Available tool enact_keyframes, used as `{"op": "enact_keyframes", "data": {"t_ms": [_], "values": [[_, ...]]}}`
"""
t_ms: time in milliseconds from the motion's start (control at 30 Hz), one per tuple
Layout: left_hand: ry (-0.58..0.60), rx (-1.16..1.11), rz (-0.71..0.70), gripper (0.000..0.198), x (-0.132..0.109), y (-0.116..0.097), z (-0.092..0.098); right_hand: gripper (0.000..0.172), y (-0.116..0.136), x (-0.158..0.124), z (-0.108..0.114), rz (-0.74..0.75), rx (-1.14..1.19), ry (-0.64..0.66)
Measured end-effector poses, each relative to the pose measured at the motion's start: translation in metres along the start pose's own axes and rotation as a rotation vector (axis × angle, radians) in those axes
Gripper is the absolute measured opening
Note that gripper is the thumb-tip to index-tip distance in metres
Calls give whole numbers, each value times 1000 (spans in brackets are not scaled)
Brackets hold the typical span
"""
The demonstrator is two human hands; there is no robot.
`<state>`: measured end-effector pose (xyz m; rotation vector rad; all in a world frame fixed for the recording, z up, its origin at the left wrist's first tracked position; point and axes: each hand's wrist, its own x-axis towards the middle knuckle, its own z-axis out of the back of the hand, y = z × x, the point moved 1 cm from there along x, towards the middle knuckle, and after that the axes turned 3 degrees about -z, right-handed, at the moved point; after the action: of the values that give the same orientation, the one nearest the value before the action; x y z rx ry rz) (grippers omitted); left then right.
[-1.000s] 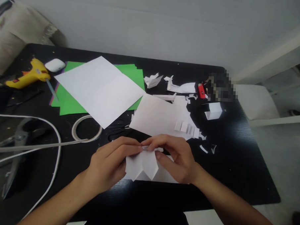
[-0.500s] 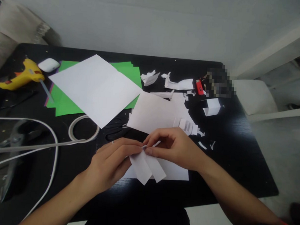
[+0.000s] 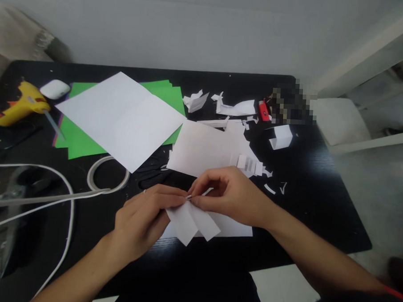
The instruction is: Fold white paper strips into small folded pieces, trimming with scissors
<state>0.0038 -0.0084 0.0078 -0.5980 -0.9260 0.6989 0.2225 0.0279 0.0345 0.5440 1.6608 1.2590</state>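
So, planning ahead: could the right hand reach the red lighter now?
Probably, once free: the right hand pinches folded paper, but only a low sheet and scraps lie between it and the red lighter.

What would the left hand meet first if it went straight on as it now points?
Beyond the folded paper it holds, the left hand would probably meet the right hand first, at its fingertips; depth is unclear.

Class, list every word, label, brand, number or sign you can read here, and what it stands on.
No text can be read.
Yellow glue gun: pale label, too small and blurred.
Small red object: dark mark, too small to read.
Folded white paper being held: no writing visible.
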Motion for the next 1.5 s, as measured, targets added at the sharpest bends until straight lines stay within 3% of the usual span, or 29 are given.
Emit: {"op": "enact_keyframes", "data": {"t_ms": [600, 1233, 1367, 1500], "values": [[-52, -63, 63, 17, 2, -4, 2, 8, 1, 1, 1, 14, 31, 43], [-58, -49, -24, 20, 0, 0, 3, 12, -5, 4, 1, -20, 143, 79], [-11, -56, 34, 23, 0, -2, 5, 14, -4, 4, 0, 40, 205, 88], [-161, -113, 247, 21, -1, -2, 3, 14, -2, 1, -1, 147, 217, 64]]}}
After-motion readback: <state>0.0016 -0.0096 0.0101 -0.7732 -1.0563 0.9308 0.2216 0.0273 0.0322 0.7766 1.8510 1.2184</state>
